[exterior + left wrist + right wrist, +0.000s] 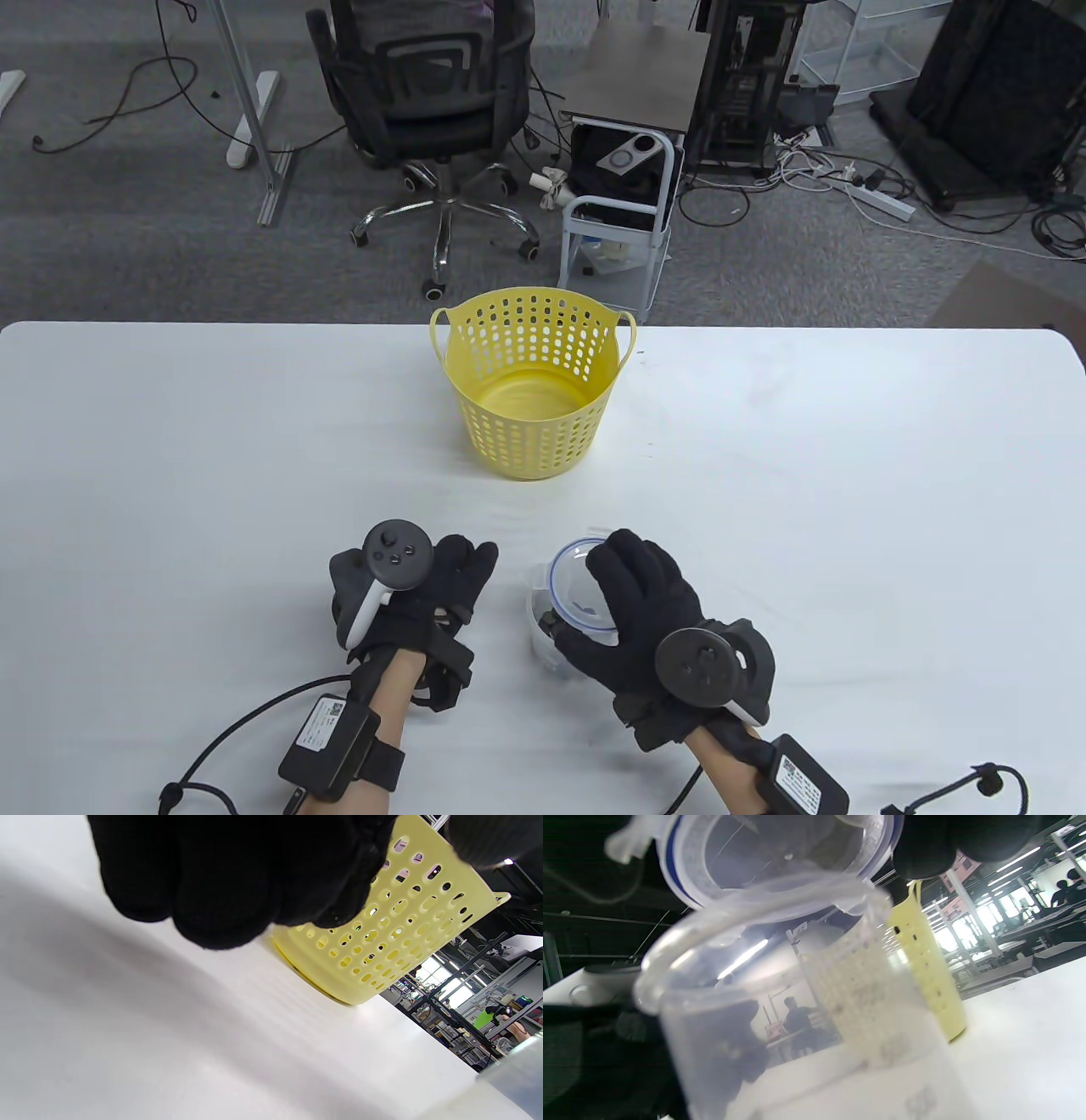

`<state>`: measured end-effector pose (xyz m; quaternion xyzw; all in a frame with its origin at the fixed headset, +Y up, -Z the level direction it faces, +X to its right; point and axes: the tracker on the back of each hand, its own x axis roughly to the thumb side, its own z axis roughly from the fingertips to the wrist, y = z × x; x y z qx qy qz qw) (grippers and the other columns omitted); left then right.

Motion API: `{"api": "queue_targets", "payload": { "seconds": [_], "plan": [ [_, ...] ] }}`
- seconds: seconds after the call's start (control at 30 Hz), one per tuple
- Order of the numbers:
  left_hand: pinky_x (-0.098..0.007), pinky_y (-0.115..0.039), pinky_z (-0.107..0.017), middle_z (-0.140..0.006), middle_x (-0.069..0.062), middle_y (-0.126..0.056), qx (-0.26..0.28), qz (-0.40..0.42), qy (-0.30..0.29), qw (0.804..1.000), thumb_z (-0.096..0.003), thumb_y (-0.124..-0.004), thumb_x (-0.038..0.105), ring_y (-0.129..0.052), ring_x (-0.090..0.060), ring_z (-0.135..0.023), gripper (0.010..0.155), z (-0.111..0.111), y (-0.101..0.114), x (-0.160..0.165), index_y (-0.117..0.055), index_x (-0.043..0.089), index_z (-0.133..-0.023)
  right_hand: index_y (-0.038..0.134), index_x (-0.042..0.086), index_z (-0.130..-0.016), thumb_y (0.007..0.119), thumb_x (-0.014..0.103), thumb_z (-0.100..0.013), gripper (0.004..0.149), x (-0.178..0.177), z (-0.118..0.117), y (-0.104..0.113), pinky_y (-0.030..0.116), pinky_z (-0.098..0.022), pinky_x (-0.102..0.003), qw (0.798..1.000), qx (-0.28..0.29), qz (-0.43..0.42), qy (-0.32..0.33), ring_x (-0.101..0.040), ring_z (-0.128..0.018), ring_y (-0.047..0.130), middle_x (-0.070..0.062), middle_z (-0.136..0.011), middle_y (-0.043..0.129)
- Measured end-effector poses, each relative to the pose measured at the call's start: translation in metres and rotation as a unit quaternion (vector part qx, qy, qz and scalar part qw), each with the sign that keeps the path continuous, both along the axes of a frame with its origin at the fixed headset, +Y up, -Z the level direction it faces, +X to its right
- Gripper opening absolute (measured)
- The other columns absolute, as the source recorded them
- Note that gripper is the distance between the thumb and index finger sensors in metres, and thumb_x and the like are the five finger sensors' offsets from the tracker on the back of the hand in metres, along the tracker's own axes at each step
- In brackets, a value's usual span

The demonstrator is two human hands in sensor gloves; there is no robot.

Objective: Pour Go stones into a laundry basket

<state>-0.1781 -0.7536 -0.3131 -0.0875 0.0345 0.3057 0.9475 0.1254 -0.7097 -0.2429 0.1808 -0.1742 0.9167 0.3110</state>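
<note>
On the left, the left hand (420, 594) rested on the white desk (170, 475) with its fingers curled loosely under, grasping nothing. Beyond it, at the far middle of the desk, one yellow laundry basket (533, 386) stood upright and well apart from both hands, no stones showing on its floor. It looked like thin moulded plastic, pierced all over: light, a little springy, likely to skid or tip if knocked, so the pour would want to come from above its rim without leaning on it.

To the right of the left hand stood one clear plastic container (551, 624), close to the near edge. The right hand (645, 611) gripped its round blue-ringed lid (577, 581), which was tilted up off the rim in the right wrist view. The walls were smooth and probably slippery under a glove; a grip around the body, not the rim, seems safest. Dark shapes low inside may have been the Go stones (543, 618), but they were too blurred to count. Such stones should be small, hard, and dense enough to make the tub bottom-heavy; they would rush out together if it tipped quickly
</note>
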Motion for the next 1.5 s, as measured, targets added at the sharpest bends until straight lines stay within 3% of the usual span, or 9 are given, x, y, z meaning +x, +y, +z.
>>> {"api": "queue_targets", "payload": {
  "seconds": [0.37,0.67,0.93,1.2,1.4,1.5],
  "plan": [
    [-0.048,-0.083,-0.049,-0.054,0.007,-0.098,-0.011,0.008,0.0,1.0,-0.0412,-0.067,0.078,-0.1,-0.019,-0.044,0.07,0.001,-0.003,-0.002,-0.083,0.028,-0.087,0.061,0.02,-0.102,0.087,0.072,-0.036,0.088,0.065,-0.018,-0.002,0.061,-0.06,-0.073,0.993,-0.038,-0.06,-0.092,-0.062,-0.092,0.063,-0.018,-0.112,0.055],
    [-0.048,-0.083,-0.049,-0.054,0.007,-0.098,-0.017,0.016,0.003,1.0,-0.0413,-0.067,0.078,-0.1,-0.018,-0.044,0.07,0.002,-0.005,-0.003,-0.083,0.028,-0.087,0.059,0.02,-0.103,0.09,0.067,-0.037,0.087,0.089,-0.039,-0.03,0.057,-0.062,-0.075,0.985,-0.125,-0.011,-0.122,-0.064,-0.094,0.058,-0.018,-0.113,0.053],
    [-0.047,-0.083,-0.049,-0.054,0.007,-0.098,-0.02,0.016,-0.001,1.0,-0.0413,-0.067,0.078,-0.1,-0.018,-0.044,0.07,0.002,-0.006,-0.003,-0.083,0.028,-0.087,0.058,0.018,-0.103,0.092,0.059,-0.038,0.085,0.092,-0.057,-0.065,0.051,-0.065,-0.076,0.961,-0.24,0.075,-0.115,-0.066,-0.098,0.048,-0.018,-0.115,0.048],
    [-0.047,-0.083,-0.05,-0.056,0.007,-0.098,-0.001,0.019,-0.003,1.0,-0.0417,-0.069,0.076,-0.101,-0.019,-0.046,0.067,0.003,-0.003,-0.003,-0.083,0.029,-0.087,0.053,0.019,-0.105,0.096,0.054,-0.038,0.086,0.084,-0.063,-0.083,0.046,-0.067,-0.078,0.939,-0.297,0.149,-0.095,-0.065,-0.1,0.041,-0.016,-0.116,0.039],
    [-0.049,-0.082,-0.053,-0.066,0.006,-0.098,-0.007,0.002,-0.008,1.0,-0.0434,-0.072,0.072,-0.102,-0.022,-0.054,0.064,0.003,-0.005,0.002,-0.081,0.03,-0.09,0.042,0.023,-0.107,0.097,0.052,-0.038,0.093,0.079,-0.064,-0.091,0.045,-0.069,-0.076,0.913,-0.34,0.204,-0.099,-0.065,-0.101,0.038,-0.013,-0.117,0.029],
    [-0.05,-0.08,-0.055,-0.072,0.006,-0.096,-0.005,-0.002,-0.023,1.0,-0.0442,-0.075,0.068,-0.101,-0.023,-0.06,0.061,0.003,-0.004,0.005,-0.078,0.031,-0.092,0.041,0.023,-0.107,0.097,0.052,-0.038,0.093,0.079,-0.064,-0.091,0.043,-0.069,-0.076,0.912,-0.344,0.202,-0.097,-0.065,-0.101,0.036,-0.013,-0.117,0.028]
  ]
}}
